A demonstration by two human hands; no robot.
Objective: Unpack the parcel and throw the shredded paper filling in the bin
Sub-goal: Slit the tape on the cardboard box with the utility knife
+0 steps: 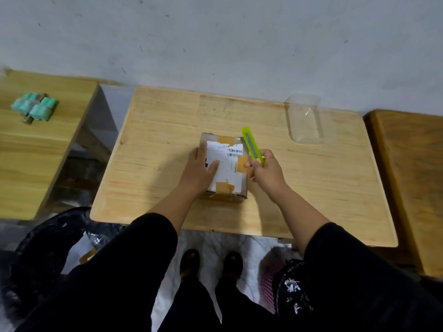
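I see both forearms reaching forward over the light wooden table point(167, 130), black sleeves pushed back to mid-forearm. The left hand point(202, 167) lies palm-down and flat on the left half of the parcel's top, fingers spread and extended, thumb angled inward across the label; it presses rather than grips, closed on nothing. The right hand point(266, 170) is curled in a fist around the lower end of a lime-green plastic utility knife point(251, 146). The knife body points up and away from me, tilted slightly left, running along the parcel's right edge. I cannot tell whether a blade is extended or whether it touches the box.

The small brown cardboard parcel point(231, 168) sits near the middle of the table, slightly toward the near edge. A white shipping label with barcodes covers most of its top; the label is torn along its far edge, and patches of tan tape show at several corners. The flaps appear closed.

A clear plastic container point(305, 121) lies at the table's far right, well apart from the parcel. A black bin bag point(48, 238) stands on the floor at my lower left, with paper and cardboard visible inside. A cluster of teal blocks point(36, 107) rests on the neighbouring table to the left.
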